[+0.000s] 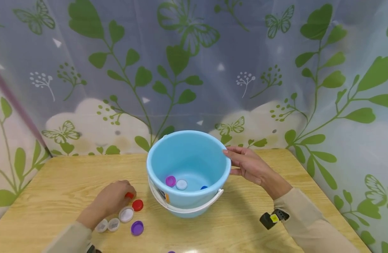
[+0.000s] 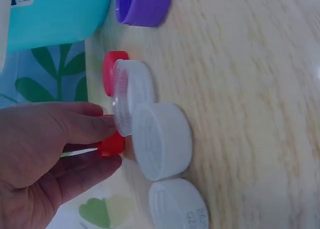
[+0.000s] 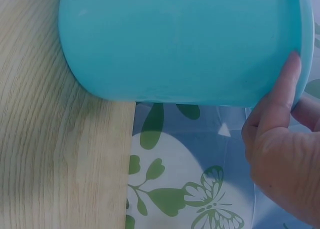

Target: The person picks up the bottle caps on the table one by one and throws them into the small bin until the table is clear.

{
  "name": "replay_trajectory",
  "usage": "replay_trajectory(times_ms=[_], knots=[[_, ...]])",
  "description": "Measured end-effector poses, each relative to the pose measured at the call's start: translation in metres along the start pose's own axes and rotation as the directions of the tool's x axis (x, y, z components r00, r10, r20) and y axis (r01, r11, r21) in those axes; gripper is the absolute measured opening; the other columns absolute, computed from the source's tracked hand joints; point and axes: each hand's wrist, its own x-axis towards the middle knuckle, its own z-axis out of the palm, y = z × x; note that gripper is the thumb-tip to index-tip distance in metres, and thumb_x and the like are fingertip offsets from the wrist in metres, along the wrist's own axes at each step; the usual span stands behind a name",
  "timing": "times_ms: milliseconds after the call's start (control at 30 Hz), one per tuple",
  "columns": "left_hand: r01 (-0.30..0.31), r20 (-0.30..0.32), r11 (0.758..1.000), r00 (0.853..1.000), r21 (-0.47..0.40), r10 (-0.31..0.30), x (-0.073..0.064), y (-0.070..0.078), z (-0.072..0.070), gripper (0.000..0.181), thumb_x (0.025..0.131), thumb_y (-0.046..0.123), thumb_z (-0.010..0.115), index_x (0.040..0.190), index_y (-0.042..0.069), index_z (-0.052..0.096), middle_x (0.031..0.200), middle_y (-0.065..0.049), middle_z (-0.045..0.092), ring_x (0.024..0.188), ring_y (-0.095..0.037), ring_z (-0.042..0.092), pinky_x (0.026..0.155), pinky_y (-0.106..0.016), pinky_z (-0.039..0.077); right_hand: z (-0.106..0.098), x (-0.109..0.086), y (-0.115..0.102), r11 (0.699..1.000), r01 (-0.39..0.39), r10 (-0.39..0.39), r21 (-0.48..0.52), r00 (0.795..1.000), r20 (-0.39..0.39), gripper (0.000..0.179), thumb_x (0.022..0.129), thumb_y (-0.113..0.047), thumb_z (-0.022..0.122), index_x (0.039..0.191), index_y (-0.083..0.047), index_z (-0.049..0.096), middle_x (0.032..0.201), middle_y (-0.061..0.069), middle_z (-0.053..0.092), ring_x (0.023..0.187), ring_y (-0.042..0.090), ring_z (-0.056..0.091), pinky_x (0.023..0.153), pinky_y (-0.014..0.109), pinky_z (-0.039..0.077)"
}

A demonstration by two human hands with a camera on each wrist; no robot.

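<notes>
My left hand [image 1: 109,198] pinches a red bottle cap [image 2: 112,145] between thumb and fingers, low at the table to the left of the bucket. A light blue bucket [image 1: 187,153] stands upright in the middle, and my right hand [image 1: 249,167] grips its rim on the right side, fingers straddling the edge. Inside the bucket lie a magenta cap [image 1: 170,181], a white cap [image 1: 181,184] and a partly hidden blue cap [image 1: 204,187]. Close to the left hand, a second red cap [image 1: 138,205] rests beside a larger whitish cap [image 1: 126,214].
Two more whitish caps [image 1: 113,224] [image 2: 177,204] and a purple cap [image 1: 137,228] lie on the wooden table [image 1: 70,175] near the left forearm. The bucket's white handle [image 1: 194,210] hangs down at the front. A leaf-patterned curtain [image 1: 206,88] borders the table's back and sides.
</notes>
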Motion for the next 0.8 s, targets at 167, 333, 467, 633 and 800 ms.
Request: replay_trajectory(times_ms=[167, 333, 467, 633, 800], knots=[[0.056, -0.069, 0.998, 0.996, 0.015, -0.055, 0.004, 0.002, -0.022, 0.018, 0.074, -0.004, 0.075, 0.091, 0.003, 0.072, 0.085, -0.006, 0.066, 0.079, -0.028, 0.065, 0.070, -0.042, 0.055, 0.000, 0.001, 0.000, 1.000, 0.003, -0.003, 0.008, 1.000, 0.004, 0.050, 0.095, -0.024, 0.060, 0.132, 0.006, 0.043, 0.112, 0.013, 0.059, 0.093, 0.021, 0.065, 0.077, 0.034, 0.056], [0.052, -0.142, 0.998, 0.989, 0.024, -0.048, 0.014, 0.006, -0.054, 0.018, 0.075, -0.003, 0.076, 0.092, 0.002, 0.073, 0.089, -0.009, 0.068, 0.082, -0.032, 0.065, 0.071, -0.046, 0.055, -0.001, 0.000, 0.001, 1.000, 0.003, -0.003, 0.010, 1.000, 0.000, 0.049, 0.095, -0.025, 0.060, 0.131, 0.006, 0.044, 0.110, 0.012, 0.060, 0.092, 0.021, 0.065, 0.077, 0.034, 0.056], [0.022, -0.188, 0.999, 0.982, 0.030, -0.016, 0.021, 0.014, -0.078, 0.020, 0.076, -0.004, 0.075, 0.095, 0.000, 0.072, 0.091, -0.012, 0.068, 0.082, -0.032, 0.065, 0.070, -0.045, 0.055, -0.001, 0.001, 0.002, 1.000, 0.008, -0.008, 0.013, 1.000, 0.016, 0.049, 0.095, -0.025, 0.060, 0.130, 0.006, 0.045, 0.111, 0.013, 0.060, 0.092, 0.021, 0.065, 0.078, 0.034, 0.056], [0.001, -0.250, 0.999, 0.968, 0.041, 0.009, 0.032, 0.030, -0.100, 0.022, 0.077, -0.006, 0.074, 0.098, -0.001, 0.071, 0.095, -0.015, 0.068, 0.084, -0.034, 0.065, 0.072, -0.047, 0.055, -0.001, 0.001, 0.003, 1.000, 0.007, -0.008, 0.022, 1.000, 0.028, 0.051, 0.095, -0.025, 0.060, 0.132, 0.006, 0.044, 0.113, 0.015, 0.059, 0.093, 0.022, 0.065, 0.079, 0.034, 0.056], [-0.039, -0.334, 0.998, 0.941, 0.059, 0.056, 0.052, 0.055, -0.114, 0.022, 0.078, -0.006, 0.072, 0.098, 0.002, 0.072, 0.099, -0.013, 0.067, 0.087, -0.033, 0.064, 0.074, -0.047, 0.054, -0.001, 0.001, 0.002, 1.000, 0.010, -0.011, 0.023, 1.000, 0.019, 0.052, 0.095, -0.025, 0.060, 0.133, 0.007, 0.043, 0.115, 0.016, 0.057, 0.095, 0.022, 0.064, 0.079, 0.034, 0.056]])
